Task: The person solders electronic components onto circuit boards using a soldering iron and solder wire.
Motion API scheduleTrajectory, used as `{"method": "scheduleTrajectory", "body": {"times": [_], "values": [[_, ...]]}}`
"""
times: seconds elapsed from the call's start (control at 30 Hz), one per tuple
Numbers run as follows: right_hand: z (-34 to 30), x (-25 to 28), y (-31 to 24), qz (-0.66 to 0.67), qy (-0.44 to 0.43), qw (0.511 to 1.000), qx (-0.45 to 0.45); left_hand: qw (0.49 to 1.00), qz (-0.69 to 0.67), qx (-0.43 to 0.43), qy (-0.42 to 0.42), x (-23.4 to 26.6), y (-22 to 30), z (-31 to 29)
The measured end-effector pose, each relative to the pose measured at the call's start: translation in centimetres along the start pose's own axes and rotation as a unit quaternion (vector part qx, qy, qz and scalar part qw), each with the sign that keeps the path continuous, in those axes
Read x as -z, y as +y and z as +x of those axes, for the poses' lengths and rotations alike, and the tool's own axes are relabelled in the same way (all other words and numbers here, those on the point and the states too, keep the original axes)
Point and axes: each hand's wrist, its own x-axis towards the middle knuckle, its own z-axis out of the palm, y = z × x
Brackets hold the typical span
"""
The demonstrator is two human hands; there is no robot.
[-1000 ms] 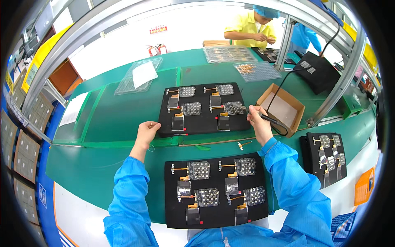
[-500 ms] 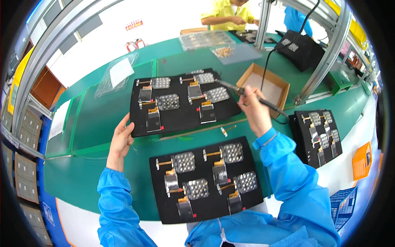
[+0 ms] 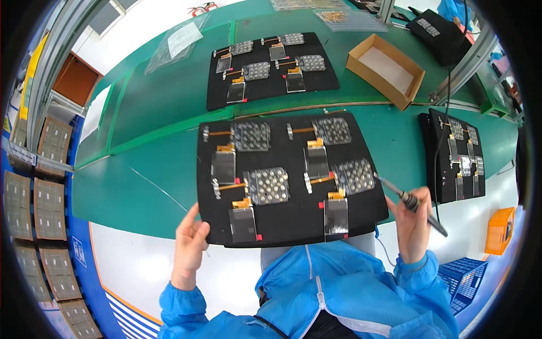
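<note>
A black foam board is in front of me, carrying several small assemblies of keypad sheets with round metal domes, little screens and orange flex strips. My left hand grips its left edge, thumb on top. In my right hand is a soldering iron, its tip pointing up and left over the board's right side. The fingers of that hand are close to the board's right edge; whether they touch it I cannot tell. A second black board with similar assemblies lies farther back on the bench.
Behind on the right stands an open cardboard box. More loaded black boards are stacked at the right, the iron's cable hanging across them. A clear plastic bag lies on the green bench at the back left.
My left hand has let go of the far board, which now lies flat farther back, and has taken the near board's left edge. My right hand has come back toward me with the soldering iron.
</note>
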Motion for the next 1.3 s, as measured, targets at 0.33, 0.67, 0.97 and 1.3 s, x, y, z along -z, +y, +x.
{"method": "scheduleTrajectory", "body": {"times": [0.33, 0.67, 0.97, 1.3], "values": [[-1.3, 2.1, 4.3, 0.032, 0.046, 0.998, -0.01, 0.959, 0.277, -0.054, 0.039, 0.2, -3.1, 0.3], [4.0, 4.5, 4.0, 0.036, 0.029, 0.999, -0.018, 0.983, 0.159, -0.083, 0.026, -4.5, -4.4, 1.3], [7.8, 3.6, -2.0, -0.221, 0.03, 0.973, 0.057, 0.987, -0.123, 0.009, -0.098, -4.7, -1.0, 5.3], [14.2, -10.7, -0.5, -0.254, -0.192, 0.946, -0.064, 0.821, 0.401, -0.406, -0.024, -8.0, 4.7, 14.4]]}}
